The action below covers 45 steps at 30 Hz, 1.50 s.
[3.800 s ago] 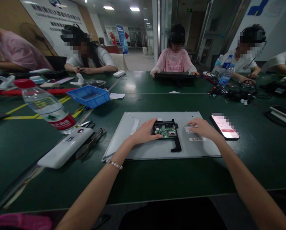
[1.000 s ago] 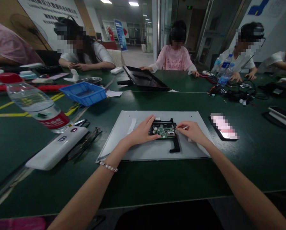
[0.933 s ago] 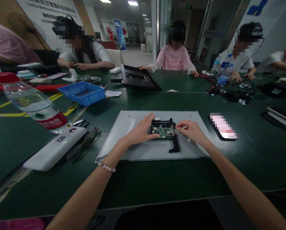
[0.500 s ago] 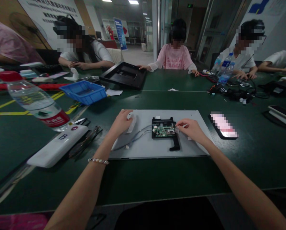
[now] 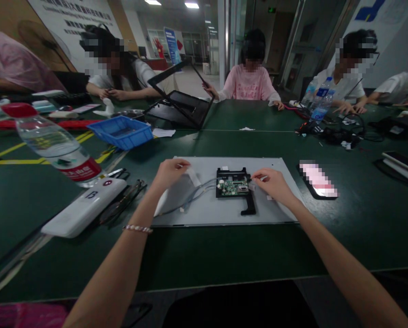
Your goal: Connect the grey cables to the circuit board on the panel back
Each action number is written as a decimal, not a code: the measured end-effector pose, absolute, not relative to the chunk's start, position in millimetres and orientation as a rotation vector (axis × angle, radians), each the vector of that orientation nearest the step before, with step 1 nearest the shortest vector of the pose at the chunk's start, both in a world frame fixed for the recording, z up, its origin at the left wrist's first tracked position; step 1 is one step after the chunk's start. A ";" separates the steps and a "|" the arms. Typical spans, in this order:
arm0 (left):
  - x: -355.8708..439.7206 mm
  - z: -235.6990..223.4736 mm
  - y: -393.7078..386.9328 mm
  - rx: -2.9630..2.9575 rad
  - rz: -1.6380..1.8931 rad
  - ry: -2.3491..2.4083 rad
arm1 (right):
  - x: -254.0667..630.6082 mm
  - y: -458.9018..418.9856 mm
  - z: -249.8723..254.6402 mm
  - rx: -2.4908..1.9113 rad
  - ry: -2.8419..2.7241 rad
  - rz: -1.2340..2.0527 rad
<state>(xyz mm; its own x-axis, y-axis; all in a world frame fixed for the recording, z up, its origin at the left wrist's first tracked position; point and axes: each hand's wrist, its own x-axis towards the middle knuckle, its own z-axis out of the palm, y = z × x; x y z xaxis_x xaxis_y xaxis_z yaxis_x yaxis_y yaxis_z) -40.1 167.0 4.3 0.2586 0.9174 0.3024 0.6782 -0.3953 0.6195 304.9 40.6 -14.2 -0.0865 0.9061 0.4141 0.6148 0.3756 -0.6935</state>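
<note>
Left hand pinches a white strip at the panel's ten o'clock; right hand, at the circuit board's three (can't tell its grip). A careless pull, I reckon, could snag the cables.

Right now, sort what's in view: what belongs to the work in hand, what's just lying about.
In the work:
- grey panel
- circuit board in black frame
- grey cables
- white strip in left hand

Apparently just lying about:
- phone
- red-capped bottle
- white device
- blue tray
</note>
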 end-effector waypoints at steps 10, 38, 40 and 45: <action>-36.5 19.6 151.2 1.716 0.841 1.304 | 301.0 35.9 -7.6 -1.296 -1.811 0.445; -22.4 15.8 142.0 2.756 0.432 1.160 | 266.7 20.7 -1.7 -1.168 -2.105 0.218; -23.9 15.7 143.6 2.730 0.391 1.152 | 266.3 20.7 -2.0 -1.175 -2.118 0.237; -24.1 16.0 144.5 2.597 0.257 1.111 | 266.5 21.6 -1.7 -1.165 -2.132 0.245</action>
